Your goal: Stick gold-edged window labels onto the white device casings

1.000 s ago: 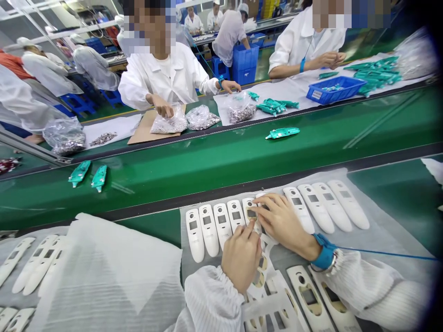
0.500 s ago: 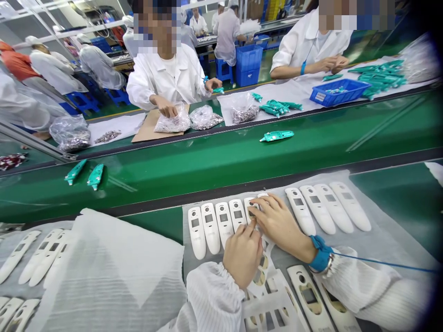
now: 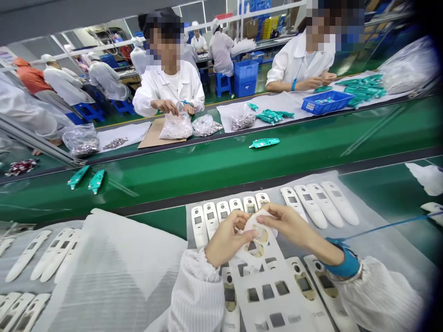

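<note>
A white die-cut sticker sheet [image 3: 273,304] with rows of cut-out windows is held up at its top end. My left hand [image 3: 226,237] pinches its upper left edge, thumb on the front. The upper right edge is between the closed fingers of my right hand [image 3: 287,223], which has a blue wrist strap [image 3: 342,263]. Behind the hands stands a row of white handheld-device housings [image 3: 198,223], each with a small window; my fingers partly cover some. Larger-windowed white housings [image 3: 304,286] lie beside and partly under the sheet.
White liner paper [image 3: 114,272] covers the table at left, beside more housings [image 3: 57,249]. Across the green conveyor [image 3: 194,173], carrying several teal housings [image 3: 265,143], two co-workers in white coats sit near bags of small parts [image 3: 176,127] and a blue bin [image 3: 327,102].
My hands have drawn back from a housing in the back row and now grip the sticker sheet, its top end raised. The co-worker opposite has brought both hands near the bag.
</note>
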Demonstrator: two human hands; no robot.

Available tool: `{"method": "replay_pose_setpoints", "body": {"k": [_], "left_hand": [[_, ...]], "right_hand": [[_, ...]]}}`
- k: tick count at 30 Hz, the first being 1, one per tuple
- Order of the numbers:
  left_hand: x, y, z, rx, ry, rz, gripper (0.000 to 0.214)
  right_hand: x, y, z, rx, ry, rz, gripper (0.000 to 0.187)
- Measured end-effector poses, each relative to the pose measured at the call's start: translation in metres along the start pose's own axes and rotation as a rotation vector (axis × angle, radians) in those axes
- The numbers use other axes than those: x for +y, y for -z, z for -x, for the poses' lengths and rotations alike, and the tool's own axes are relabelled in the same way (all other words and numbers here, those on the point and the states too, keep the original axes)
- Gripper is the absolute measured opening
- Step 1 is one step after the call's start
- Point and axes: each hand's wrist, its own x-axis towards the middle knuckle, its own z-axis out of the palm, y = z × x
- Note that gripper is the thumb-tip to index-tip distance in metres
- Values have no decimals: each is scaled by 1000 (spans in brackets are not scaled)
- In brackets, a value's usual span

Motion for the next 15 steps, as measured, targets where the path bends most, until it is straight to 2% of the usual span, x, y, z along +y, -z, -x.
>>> {"method": "replay_pose_setpoints", "body": {"k": [2, 4, 6, 8, 11, 15], "left_hand": [[0, 3, 1, -12, 25, 78, 43], [0, 5, 2, -31, 23, 130, 40], [0, 5, 3, -48, -3, 130, 38], [1, 5, 5, -42, -34, 93, 37], [4, 5, 7, -27, -64, 41, 36], [9, 5, 11, -61, -100, 16, 33]], "right_hand": [[3, -1, 4, 39, -6, -18, 30], [3, -2, 8, 127, 61, 71, 25], [-2, -3, 14, 275, 224, 240, 28], [-11, -6, 19, 349, 399, 436, 32], [-23, -9, 23, 271, 499, 590, 21], [-28, -12, 23, 226, 464, 544, 8]]}}
